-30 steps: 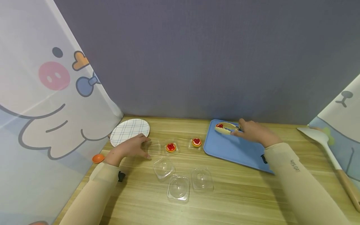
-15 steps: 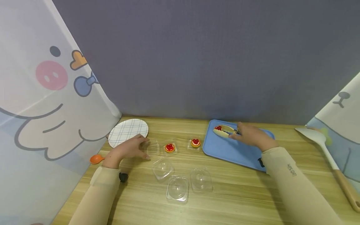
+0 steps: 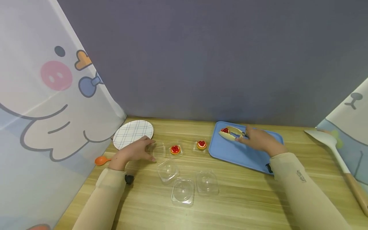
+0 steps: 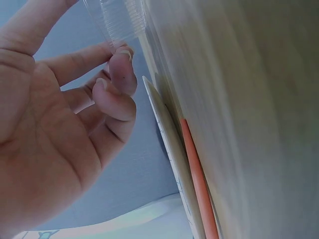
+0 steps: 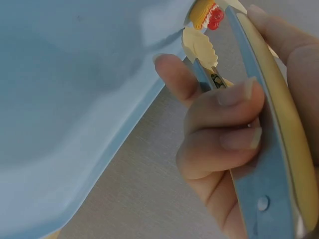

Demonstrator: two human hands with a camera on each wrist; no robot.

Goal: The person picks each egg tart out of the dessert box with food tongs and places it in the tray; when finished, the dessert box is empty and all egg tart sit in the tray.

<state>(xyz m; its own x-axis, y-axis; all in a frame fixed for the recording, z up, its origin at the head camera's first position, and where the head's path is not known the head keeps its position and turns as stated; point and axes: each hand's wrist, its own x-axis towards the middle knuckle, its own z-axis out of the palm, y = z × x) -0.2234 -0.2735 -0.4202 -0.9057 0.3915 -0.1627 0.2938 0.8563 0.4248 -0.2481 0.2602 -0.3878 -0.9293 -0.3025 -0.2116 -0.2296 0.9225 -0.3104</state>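
Note:
My left hand [image 3: 136, 150] pinches a clear plastic box [image 3: 158, 151] on the table between thumb and fingers; its see-through wall [image 4: 117, 20] shows at the top of the left wrist view. Cream-tipped tongs [image 3: 228, 135] are gripped in my right hand [image 3: 260, 139], fingers curled round their handles [image 5: 264, 149]. The tong tips stand on either side of a small red-topped tart [image 3: 225, 130] at the far left of the blue tray [image 3: 244, 156]. Whether both tips touch this tart cannot be told.
Two more tarts, a left one [image 3: 175, 149] and a right one [image 3: 202, 145], sit in clear bases. Nearer lie three clear lids, one in the middle [image 3: 183, 191]. A checked plate [image 3: 133, 132] and orange spoon [image 3: 101, 160] are left; a large white-headed spoon [image 3: 325, 139] is right.
The right hand and tongs have shifted slightly toward the person, and more of the tart shows between the tips. The left hand stays at the clear box.

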